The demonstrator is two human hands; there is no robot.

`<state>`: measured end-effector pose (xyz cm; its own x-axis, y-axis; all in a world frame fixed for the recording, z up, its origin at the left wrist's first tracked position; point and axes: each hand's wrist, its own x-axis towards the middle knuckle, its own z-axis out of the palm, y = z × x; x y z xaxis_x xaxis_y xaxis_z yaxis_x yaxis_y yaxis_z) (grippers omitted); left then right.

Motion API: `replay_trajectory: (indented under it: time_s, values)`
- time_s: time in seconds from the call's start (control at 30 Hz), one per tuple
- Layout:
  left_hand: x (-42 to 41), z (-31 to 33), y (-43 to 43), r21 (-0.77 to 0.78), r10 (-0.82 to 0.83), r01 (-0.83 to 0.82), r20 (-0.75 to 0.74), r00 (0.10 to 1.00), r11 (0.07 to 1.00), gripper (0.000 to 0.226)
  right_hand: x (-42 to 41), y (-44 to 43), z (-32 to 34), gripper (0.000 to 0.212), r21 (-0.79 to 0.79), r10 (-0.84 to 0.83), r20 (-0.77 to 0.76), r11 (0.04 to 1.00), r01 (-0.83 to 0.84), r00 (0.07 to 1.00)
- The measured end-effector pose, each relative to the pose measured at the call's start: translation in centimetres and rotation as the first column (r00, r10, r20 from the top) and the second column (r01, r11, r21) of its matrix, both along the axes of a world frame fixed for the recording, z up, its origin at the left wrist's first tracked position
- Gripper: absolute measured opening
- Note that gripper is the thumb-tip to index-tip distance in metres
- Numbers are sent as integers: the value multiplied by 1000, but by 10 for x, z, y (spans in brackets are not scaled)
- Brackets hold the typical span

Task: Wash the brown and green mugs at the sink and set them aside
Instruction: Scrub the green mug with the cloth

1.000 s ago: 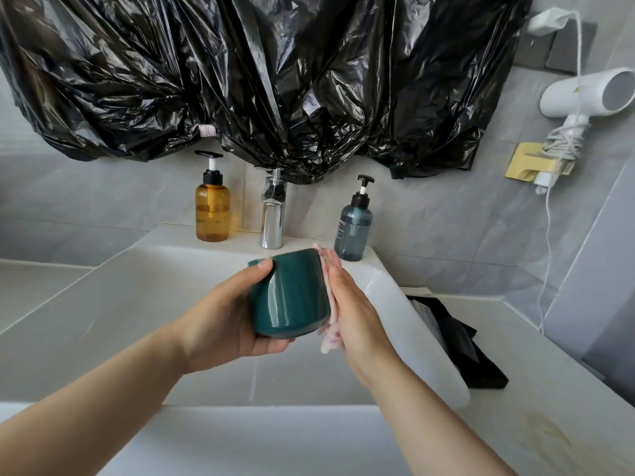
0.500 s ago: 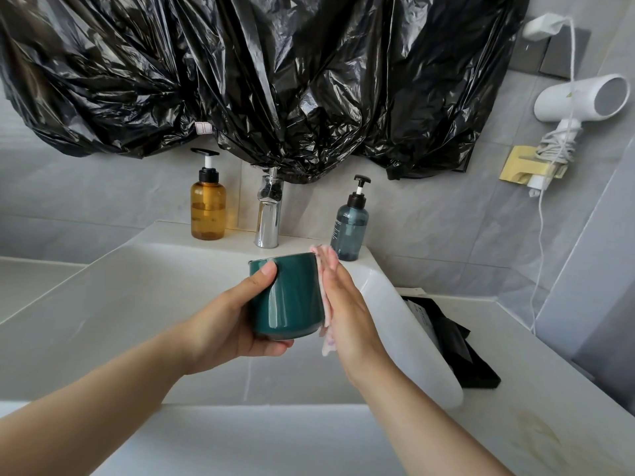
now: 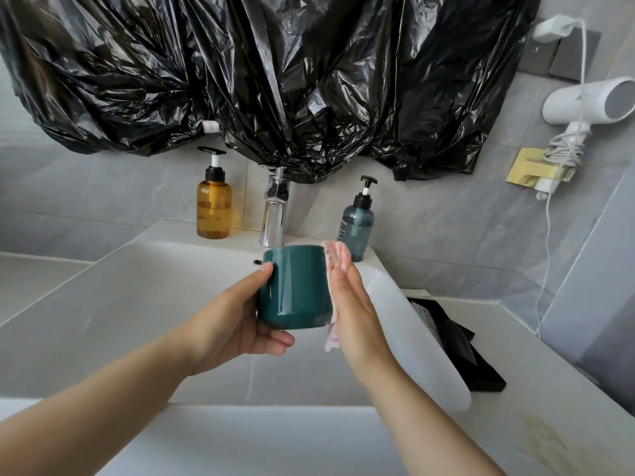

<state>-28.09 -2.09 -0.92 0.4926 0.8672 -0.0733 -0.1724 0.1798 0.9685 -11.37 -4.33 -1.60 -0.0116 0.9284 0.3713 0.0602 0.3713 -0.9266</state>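
Left grip (image 3: 233,324) curls round the green mug (image 3: 295,286); right grip (image 3: 357,310), fingers straight, presses a pink cloth (image 3: 336,254) against it.

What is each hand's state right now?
Left hand: closed around the green mug.
Right hand: open and flat, pressing a pink cloth against the mug.

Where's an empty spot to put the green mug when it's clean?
Two bare spots for the dark green ceramic mug: the pale counter left of the white sink, and the right counter nearer than the black packet. The sink's back ledge is crowded: amber pump bottle, chrome tap, blue-grey pump bottle.
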Motion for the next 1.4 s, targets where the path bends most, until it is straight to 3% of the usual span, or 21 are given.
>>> replay_trajectory:
  time_s: [0.13, 0.3, 0.43, 0.57, 0.77, 0.93, 1.1, 1.23, 1.33, 1.4]
  values:
    - [2, -1, -2, 16, -6, 7, -15, 1000, 1000, 71, 2, 1, 4, 33, -60, -27, -41, 998, 24, 999]
    - [5, -3, 0, 84, 34, -28, -66, 997, 996, 69, -5, -3, -1, 53, 53, -109, 63, 993, 105, 992]
    - [7, -6, -2, 157, 106, -83, -150, 983, 984, 63, -14, -1, -8, 33, 150, -171, 179, 978, 145, 969]
    - [2, -6, 0, 205, 146, -120, -116, 983, 971, 58, -7, -4, 2, 55, 38, -123, 62, 992, 120, 991]
    - [1, -9, 6, 316, 227, -171, -151, 962, 933, 58, -2, -3, 9, 60, -94, -123, -60, 989, 117, 991]
    - [6, -9, 2, 337, 225, -173, -122, 967, 925, 53, -10, -7, 2, 54, 120, -186, 42, 976, 180, 982]
    - [12, -11, 3, 365, 275, -194, -183, 944, 911, 27, -12, -3, -9, 40, 268, -366, 270, 917, 296, 891]
    - [9, -9, 4, 331, 282, -213, -177, 943, 919, 33, -5, -3, 0, 26, 90, -254, 83, 965, 247, 964]
    - [9, -7, 3, 356, 298, -222, -173, 939, 908, 34, -2, -4, 7, 34, -14, -181, 6, 983, 181, 984]
    - [11, -9, 3, 456, 348, -219, -223, 910, 863, 32, -1, -5, 6, 37, -28, -183, -8, 983, 183, 983]
